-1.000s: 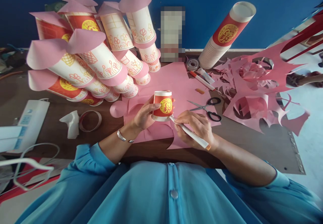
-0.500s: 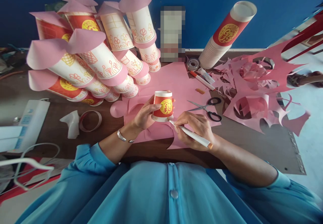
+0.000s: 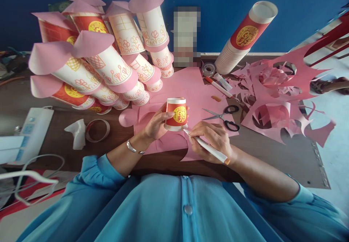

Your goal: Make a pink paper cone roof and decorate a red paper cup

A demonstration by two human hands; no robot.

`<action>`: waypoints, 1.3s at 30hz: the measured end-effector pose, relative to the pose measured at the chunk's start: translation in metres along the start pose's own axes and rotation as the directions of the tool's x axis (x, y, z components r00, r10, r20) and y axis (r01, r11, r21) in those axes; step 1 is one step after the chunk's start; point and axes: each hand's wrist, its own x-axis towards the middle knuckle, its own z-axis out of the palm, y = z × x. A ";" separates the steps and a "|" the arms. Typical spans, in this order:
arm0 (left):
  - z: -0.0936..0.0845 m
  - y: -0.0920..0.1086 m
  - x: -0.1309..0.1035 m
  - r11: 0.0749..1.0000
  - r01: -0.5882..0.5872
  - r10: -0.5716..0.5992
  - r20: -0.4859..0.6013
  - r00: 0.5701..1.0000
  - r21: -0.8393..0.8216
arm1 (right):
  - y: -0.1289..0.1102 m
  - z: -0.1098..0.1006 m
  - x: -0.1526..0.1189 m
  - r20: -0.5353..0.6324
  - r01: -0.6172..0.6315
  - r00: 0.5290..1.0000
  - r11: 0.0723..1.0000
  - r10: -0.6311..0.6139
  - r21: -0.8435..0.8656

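My left hand (image 3: 159,123) is wrapped round a paper cup (image 3: 179,114), red with a round gold emblem and white bands at both ends. In my right hand (image 3: 211,140) is a white marker pen (image 3: 209,149) with an orange end. Its tip meets the cup's lower white band, where faint marks show. Under both hands lies pink paper (image 3: 169,147). Scissors (image 3: 222,117) with black handles rest open just beyond my right hand, and an orange pen cap (image 3: 216,98) lies behind them.
Paper-cup towers with pink cone roofs (image 3: 94,44) crowd the back left. A tall cup stack (image 3: 231,54) leans at the back right, near clear tape (image 3: 208,68) and a red-capped marker (image 3: 218,86). Cut pink scraps (image 3: 275,114) cover the right side. A tape ring (image 3: 97,130) lies left.
The marker tip has shifted very slightly to the right along the cup's lower band, my right hand with it. The cup and my left hand stay in place.
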 end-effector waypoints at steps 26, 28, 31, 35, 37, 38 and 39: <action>0.002 0.001 -0.002 0.999 0.019 -0.018 -0.008 1.000 0.033 | 0.001 0.001 0.001 0.011 0.023 1.000 1.000 -0.023 0.015; 0.003 0.001 -0.002 0.999 0.025 -0.025 -0.004 1.000 0.034 | 0.001 0.001 0.001 0.018 0.017 1.000 0.999 -0.017 0.029; 0.002 0.002 -0.002 0.999 0.030 -0.030 0.001 1.000 0.035 | 0.001 -0.001 0.001 0.038 0.010 0.999 0.999 -0.012 0.048; -0.001 0.001 -0.003 0.999 0.030 -0.030 0.003 1.000 0.040 | 0.001 -0.004 0.002 0.074 -0.004 0.997 0.998 -0.001 0.065; -0.001 0.000 -0.003 0.999 0.027 -0.027 0.006 1.000 0.043 | 0.001 -0.005 0.002 0.089 -0.013 0.996 0.997 0.007 0.073; -0.001 0.000 -0.003 0.999 0.028 -0.029 0.008 1.000 0.044 | 0.001 -0.005 0.002 0.094 -0.018 0.995 0.997 0.011 0.073; -0.001 0.000 -0.003 0.999 0.033 -0.033 0.008 0.999 0.044 | 0.001 -0.005 0.002 0.097 -0.023 0.995 0.997 0.016 0.073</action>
